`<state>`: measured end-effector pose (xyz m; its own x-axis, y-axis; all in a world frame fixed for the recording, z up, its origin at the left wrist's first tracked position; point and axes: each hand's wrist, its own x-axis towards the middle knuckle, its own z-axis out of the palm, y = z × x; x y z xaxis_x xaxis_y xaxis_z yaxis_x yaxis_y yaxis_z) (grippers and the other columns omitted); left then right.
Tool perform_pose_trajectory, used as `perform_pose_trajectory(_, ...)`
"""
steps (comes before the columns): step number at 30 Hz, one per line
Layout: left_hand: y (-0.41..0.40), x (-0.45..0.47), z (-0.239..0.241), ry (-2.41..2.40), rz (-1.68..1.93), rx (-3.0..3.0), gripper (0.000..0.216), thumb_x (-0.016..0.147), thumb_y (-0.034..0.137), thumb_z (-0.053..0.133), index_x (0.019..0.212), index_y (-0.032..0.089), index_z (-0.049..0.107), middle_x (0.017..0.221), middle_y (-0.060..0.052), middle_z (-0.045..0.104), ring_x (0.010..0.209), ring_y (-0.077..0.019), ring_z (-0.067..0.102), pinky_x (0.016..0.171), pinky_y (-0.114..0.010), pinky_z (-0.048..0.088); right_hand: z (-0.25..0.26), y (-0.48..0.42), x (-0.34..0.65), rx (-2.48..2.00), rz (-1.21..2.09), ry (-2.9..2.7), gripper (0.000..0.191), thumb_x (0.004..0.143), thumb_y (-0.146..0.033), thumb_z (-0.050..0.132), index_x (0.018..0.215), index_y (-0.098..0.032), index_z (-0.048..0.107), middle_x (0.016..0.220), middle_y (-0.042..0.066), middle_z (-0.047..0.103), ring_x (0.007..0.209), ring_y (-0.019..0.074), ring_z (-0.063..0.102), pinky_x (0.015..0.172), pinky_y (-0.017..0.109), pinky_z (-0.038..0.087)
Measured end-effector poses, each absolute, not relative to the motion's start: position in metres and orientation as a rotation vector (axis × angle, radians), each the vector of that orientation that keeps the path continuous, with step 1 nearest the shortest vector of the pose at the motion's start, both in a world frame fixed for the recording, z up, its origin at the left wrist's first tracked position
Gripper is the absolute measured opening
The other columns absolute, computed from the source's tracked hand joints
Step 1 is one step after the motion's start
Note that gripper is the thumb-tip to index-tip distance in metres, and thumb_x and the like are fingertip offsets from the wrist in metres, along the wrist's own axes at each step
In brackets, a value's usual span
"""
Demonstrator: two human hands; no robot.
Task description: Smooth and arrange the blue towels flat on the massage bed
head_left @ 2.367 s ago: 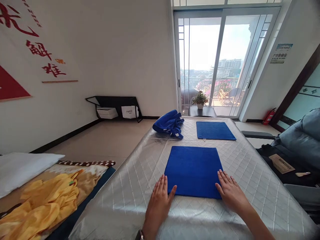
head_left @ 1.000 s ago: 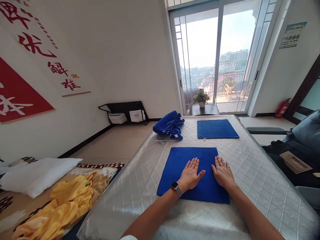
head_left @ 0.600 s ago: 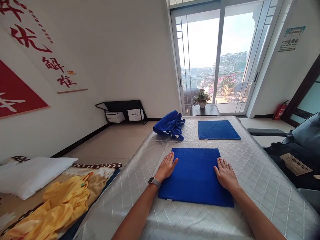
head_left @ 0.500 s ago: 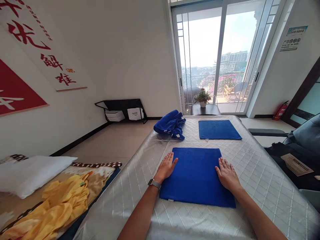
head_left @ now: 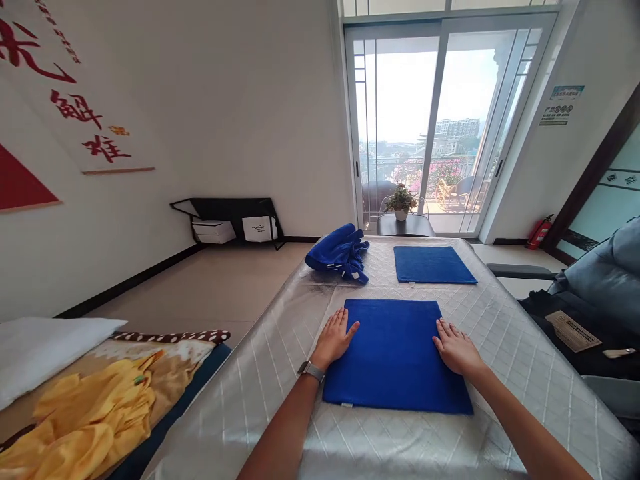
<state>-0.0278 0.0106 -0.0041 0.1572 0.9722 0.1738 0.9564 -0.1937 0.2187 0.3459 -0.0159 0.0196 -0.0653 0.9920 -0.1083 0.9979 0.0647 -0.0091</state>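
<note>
1. A person's left hand (head_left: 334, 339) lies flat, palm down, along the left edge of a folded blue cloth (head_left: 395, 357), its fingers straight and close together, its thumb angled out over the fabric.
2. The right hand (head_left: 457, 348) mirrors it at the right edge, palm down and flattened, fingers slightly parted, thumb on the cloth; neither hand pinches anything.
3. The cloth rests on a quilted silver cover (head_left: 270, 400), near the person and between the two hands, with its sides well in from the surface's left and right edges.
4. Beyond its far edge, across a strip of silver, a second blue cloth (head_left: 435, 264) lies flat toward the right; a crumpled blue bundle (head_left: 337, 257) sits near the far left corner.
5. The near cloth spreads wider from left to right than front to back in this view, though the slant hides which side is truly longer; its small white tag (head_left: 347, 405) pokes from the edge facing the person, left of center.
</note>
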Motion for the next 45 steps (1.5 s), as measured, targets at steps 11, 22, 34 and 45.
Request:
perform_pose_trajectory(11,0.01,-0.028,-0.003,1.965,0.412,2.35,0.084,0.101,0.065,0.014,0.154,0.003,0.03,0.16,-0.019,0.03,0.15,-0.0272,0.024,0.122,-0.043,0.021,0.032,0.046,0.333,2.197,-0.093,2.319,0.064,0.102,-0.042,0.019,0.159,-0.012,0.021,0.165,0.007,0.02,0.152,0.0214,0.014,0.122,0.042,0.013)
perform_pose_trajectory(22,0.013,-0.028,-0.012,2.002,0.381,2.365,0.078,0.102,0.061,0.013,0.156,0.007,0.026,0.161,-0.017,0.029,0.15,-0.0261,0.025,0.123,-0.047,0.021,0.01,0.056,0.34,2.242,-0.157,2.361,0.066,0.102,-0.044,0.017,0.159,-0.012,0.018,0.166,0.006,0.016,0.153,0.02,0.009,0.123,0.042,0.007)
perform_pose_trajectory(34,0.004,-0.021,0.016,2.236,0.286,2.352,0.073,0.104,0.056,0.022,0.149,0.002,0.04,0.153,-0.023,0.042,0.146,-0.0305,0.036,0.118,-0.046,0.032,0.008,0.055,0.341,2.261,-0.151,2.387,0.063,0.102,-0.039,0.019,0.159,-0.011,0.02,0.165,0.008,0.019,0.153,0.0218,0.012,0.123,0.043,0.005)
perform_pose_trajectory(45,0.016,0.209,0.028,1.37,0.584,2.661,0.062,0.106,0.049,0.019,0.154,0.014,0.033,0.157,-0.016,0.039,0.147,-0.0227,0.033,0.12,-0.044,0.031,0.008,0.051,0.347,2.188,-0.091,2.41,0.062,0.1,-0.033,0.027,0.159,-0.016,0.021,0.166,0.006,0.017,0.153,0.0219,0.012,0.123,0.042,0.01)
